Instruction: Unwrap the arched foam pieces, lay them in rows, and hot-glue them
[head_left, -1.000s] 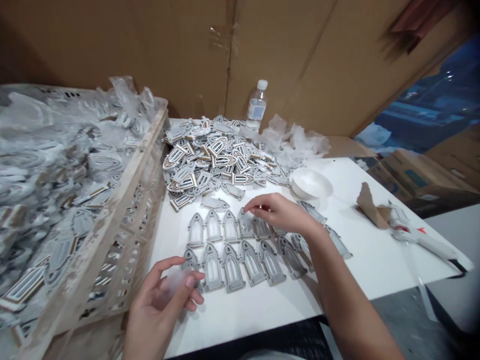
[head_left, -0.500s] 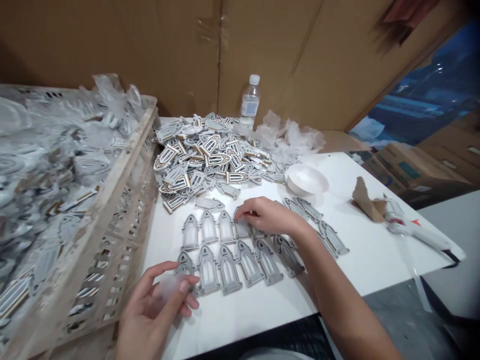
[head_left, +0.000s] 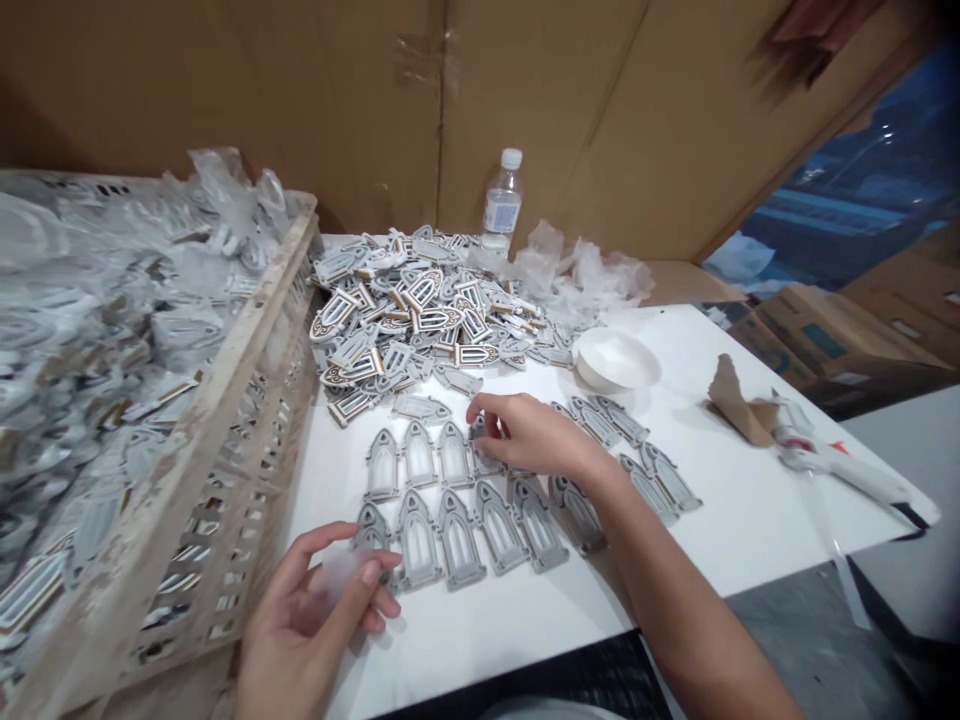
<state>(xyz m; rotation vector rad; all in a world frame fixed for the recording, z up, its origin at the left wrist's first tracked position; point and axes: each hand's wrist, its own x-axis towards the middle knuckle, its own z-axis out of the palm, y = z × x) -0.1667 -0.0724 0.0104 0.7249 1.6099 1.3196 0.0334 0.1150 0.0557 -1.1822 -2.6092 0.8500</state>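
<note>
Arch pieces [head_left: 457, 535] fill 2 rows; fingers pinch 1 in right hand [head_left: 536, 435], film [head_left: 337, 575] in left hand [head_left: 315, 625].

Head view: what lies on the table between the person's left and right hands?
The head view shows grey arched window pieces flat in rows on the white table between the left hand, which pinches a clear piece, and the right hand.

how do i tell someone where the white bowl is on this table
Start at the white table and find the big heap of arched pieces at its back. The bowl sits just right of that heap, beyond the right hand. It is the only round, plain white thing among grey pointed pieces.
</note>
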